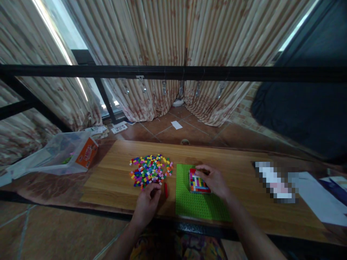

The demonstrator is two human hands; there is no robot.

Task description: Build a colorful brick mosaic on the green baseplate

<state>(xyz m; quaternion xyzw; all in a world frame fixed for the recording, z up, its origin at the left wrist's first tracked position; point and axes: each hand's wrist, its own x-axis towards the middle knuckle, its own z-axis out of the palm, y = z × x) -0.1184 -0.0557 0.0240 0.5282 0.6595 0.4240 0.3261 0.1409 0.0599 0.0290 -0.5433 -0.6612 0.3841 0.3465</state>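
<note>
A loose pile of small multicoloured toy bricks lies on the wooden table. My left hand is at the pile's near edge, thumb and fingertips closed together; whatever is between them is too small to make out. Just right of that hand lies a long red brick piece. On a green studded baseplate stands a square brick model with a red, white, blue and yellow top. My right hand reaches over its far right side, thumb and fingers closed on its far edge and covering part of it.
A clear plastic box with an orange label lies on its side at the left. A pixelated object and white paper are at the right. A black metal bar crosses beyond the table, before striped curtains.
</note>
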